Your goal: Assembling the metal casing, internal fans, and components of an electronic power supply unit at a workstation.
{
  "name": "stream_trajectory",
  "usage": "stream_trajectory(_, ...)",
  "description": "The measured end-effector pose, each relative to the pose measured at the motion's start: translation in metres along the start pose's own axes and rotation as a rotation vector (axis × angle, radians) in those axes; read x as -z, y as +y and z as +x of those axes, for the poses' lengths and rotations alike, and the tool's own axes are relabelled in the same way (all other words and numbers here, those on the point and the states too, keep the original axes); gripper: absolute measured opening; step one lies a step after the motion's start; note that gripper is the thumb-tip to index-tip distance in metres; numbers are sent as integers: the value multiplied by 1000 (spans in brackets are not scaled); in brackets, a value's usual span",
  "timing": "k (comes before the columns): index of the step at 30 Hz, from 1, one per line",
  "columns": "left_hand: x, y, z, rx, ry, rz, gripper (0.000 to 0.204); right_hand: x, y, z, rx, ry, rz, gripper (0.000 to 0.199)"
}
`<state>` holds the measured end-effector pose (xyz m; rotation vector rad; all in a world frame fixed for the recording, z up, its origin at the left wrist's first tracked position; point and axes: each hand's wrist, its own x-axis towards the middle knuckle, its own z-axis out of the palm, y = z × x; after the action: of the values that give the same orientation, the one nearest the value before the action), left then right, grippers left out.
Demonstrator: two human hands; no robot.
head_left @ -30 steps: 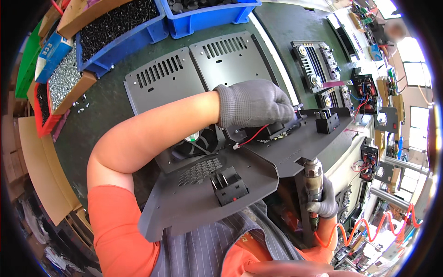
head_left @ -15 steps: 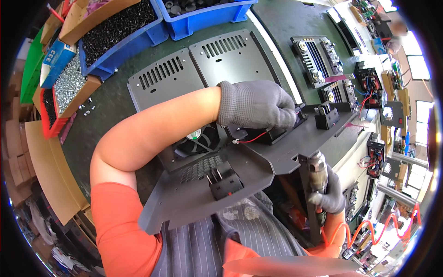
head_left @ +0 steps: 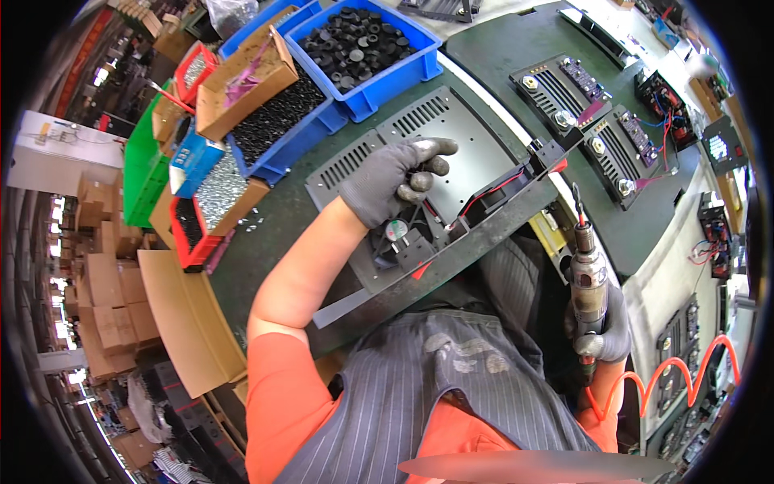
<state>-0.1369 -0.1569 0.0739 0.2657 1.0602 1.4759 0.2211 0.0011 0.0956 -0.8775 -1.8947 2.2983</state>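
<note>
Fingers of my gloved left hand are curled on the grey metal chassis, steadying it tilted off the table edge so the fan stays reachable; my right hand is clamped round the pneumatic screwdriver, held upright just beside it

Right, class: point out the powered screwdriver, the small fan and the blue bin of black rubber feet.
powered screwdriver (head_left: 588, 278), head view, on its metal barrel.
small fan (head_left: 395, 231), head view, on its round hub label.
blue bin (head_left: 403, 77), head view, on its front wall.

Left hand curled forward; right hand fisted low.
</note>
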Motion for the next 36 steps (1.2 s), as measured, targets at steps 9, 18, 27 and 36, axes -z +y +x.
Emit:
stream_trajectory(9,-33,16,-29,-200,-90,8,41,-49,-23,20,115,-241,28,98)
stream_trajectory(18,-57,18,-45,-309,-19,119,36,-62,-25,26,229,-293,-2,86)
stream_trajectory(27,-63,29,-60,-225,-246,21,38,-69,-39,22,209,-300,-20,84)
stream_trajectory(36,-76,29,-75,-395,-42,586,42,-67,-32,22,256,-321,-10,82)
